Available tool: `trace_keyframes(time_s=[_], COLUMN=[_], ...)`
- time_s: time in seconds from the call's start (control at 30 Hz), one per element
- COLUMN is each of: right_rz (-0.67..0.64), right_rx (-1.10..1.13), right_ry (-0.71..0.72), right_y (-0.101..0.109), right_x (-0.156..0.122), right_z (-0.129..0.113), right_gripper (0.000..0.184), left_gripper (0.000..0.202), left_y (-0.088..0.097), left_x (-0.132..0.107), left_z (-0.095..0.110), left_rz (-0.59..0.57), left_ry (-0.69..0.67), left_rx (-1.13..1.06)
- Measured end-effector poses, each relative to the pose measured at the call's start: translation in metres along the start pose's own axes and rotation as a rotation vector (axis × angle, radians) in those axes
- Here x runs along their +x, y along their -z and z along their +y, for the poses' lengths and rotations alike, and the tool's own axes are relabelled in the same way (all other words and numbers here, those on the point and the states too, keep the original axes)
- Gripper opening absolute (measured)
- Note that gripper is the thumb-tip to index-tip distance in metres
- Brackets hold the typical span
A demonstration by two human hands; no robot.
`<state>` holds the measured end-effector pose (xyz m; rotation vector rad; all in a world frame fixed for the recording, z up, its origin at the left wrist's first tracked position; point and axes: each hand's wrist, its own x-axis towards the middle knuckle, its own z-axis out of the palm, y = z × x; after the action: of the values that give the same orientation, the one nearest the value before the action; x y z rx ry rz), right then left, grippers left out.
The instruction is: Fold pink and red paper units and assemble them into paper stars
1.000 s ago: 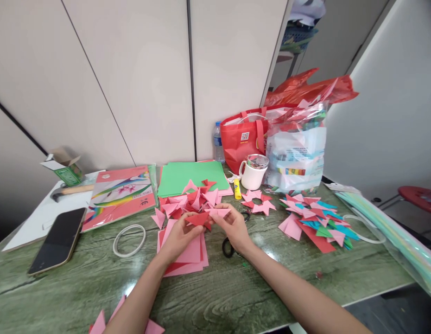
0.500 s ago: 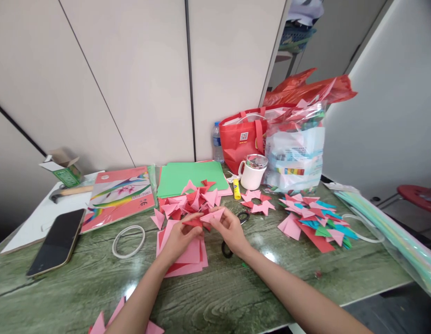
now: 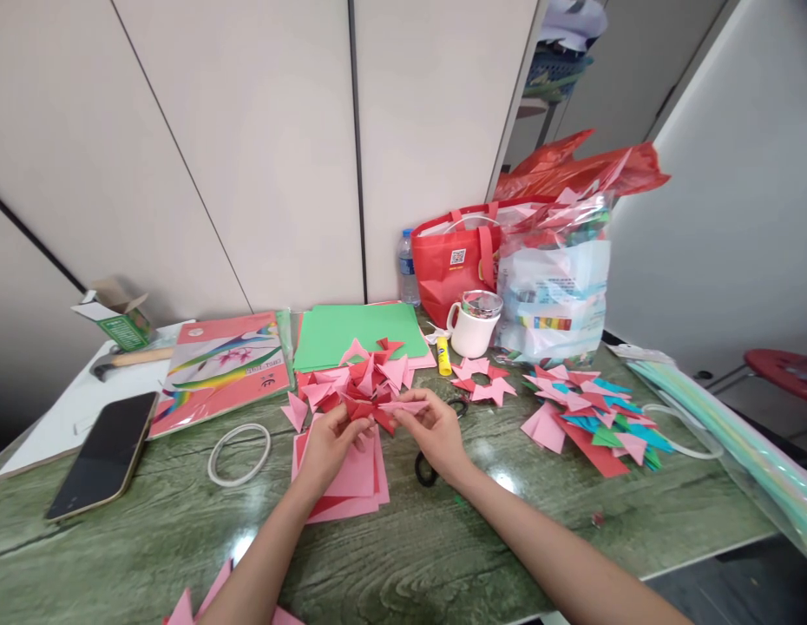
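Tabletop (image 3: 410,555), green with a stone-like grain, fills the lower half of your view. At its far right a clear plastic bag (image 3: 553,295) stuffed with paper stands upright, touching a red tote bag (image 3: 452,260) to its left. Green paper sheets (image 3: 351,334) lie flat at the back centre, with a pink-covered paper pad (image 3: 225,369) just beside them on the left. A mixed-colour pile of folded pieces (image 3: 592,417) sits to your right, well apart from the pink and red pile (image 3: 370,378) straight ahead of you, which overlaps the front edge of the green sheets. A dark phone (image 3: 101,456) lies face up near the left edge. A stack of pink squares (image 3: 351,482) lies directly under your wrists. Your left hand (image 3: 329,447) is closed, fingers and thumb pinching a red folded piece (image 3: 370,412). Your right hand (image 3: 436,434) is likewise closed, in a pinch on a pink folded piece (image 3: 403,405). A white mug (image 3: 472,330) stands in front of the tote, a white ring (image 3: 239,451) lies between phone and squares, black scissors (image 3: 429,469) are partly hidden under your right wrist, and a yellow glue stick (image 3: 444,354) lies near the mug. The two held pieces meet point to point between your hands, raised above the pink squares and just in front of the pink and red pile.
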<state>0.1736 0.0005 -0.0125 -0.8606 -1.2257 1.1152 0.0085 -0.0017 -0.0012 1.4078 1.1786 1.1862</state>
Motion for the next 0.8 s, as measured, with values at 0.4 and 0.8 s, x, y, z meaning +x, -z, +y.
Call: trace_keyframes(time_s=[0.4,0.8], right_rz=[-0.044,-0.056], right_rx=[-0.393,-0.394], right_ry=[0.398,0.455], right_y=[0.0044,0.0054], right_x=[-0.0074,-0.0071], right_z=[-0.0025,-0.0015], right_gripper=[0.007,0.007], left_gripper=[0.017,0.020], left_y=[0.0010,0.0006], left_x=[-0.0013,-0.0008], left_z=[0.0005,-0.0033], left_rz=[-0.002,-0.004], left_ry=[-0.075,-0.092], left_rx=[0.038,0.077])
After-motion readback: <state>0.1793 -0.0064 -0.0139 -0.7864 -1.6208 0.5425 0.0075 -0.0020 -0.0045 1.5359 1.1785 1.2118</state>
